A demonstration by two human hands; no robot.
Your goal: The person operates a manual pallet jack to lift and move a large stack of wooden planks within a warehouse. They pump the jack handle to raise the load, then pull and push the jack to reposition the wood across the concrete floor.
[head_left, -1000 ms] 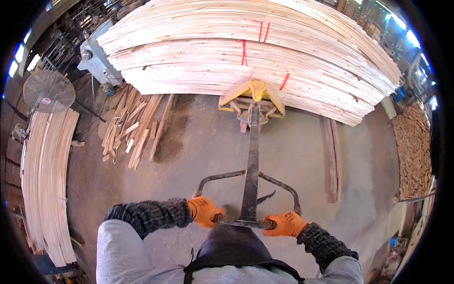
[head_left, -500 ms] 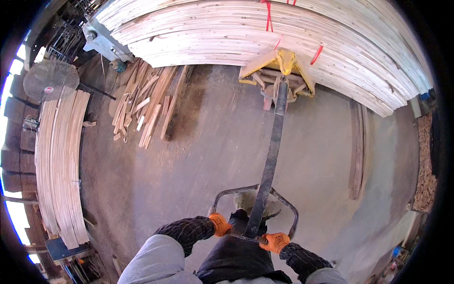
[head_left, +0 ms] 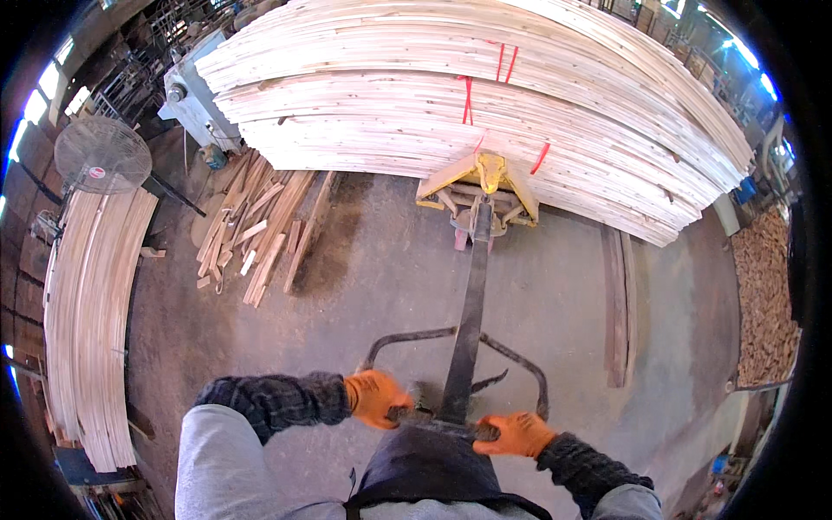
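My left hand point(head_left: 378, 399), in an orange glove, is closed round the left end of a pallet jack's crossbar handle. Gripping the bar's right end is my right hand point(head_left: 513, 433), gloved the same way. From the bar, a long dark shaft point(head_left: 471, 321) runs forward to the yellow head of the pallet jack point(head_left: 490, 173). A bent tube loop point(head_left: 407, 335) frames the handle. The jack's head stands against a tall stack of pale boards point(head_left: 364, 130) marked with red strips; its forks are hidden under the stack.
Loose offcuts and sticks point(head_left: 269, 234) lie on the floor at left. Farther left are another board stack point(head_left: 95, 321) and a round fan point(head_left: 102, 156). A grey machine point(head_left: 199, 95) stands behind. Long dark timbers point(head_left: 617, 303) lie at right, near a wood-filled bin point(head_left: 763, 295).
The view has tipped up, showing more of the board stack. My hands and the handle bar look closer to my body, and my left elbow is bent farther outward. Both hands keep their grip.
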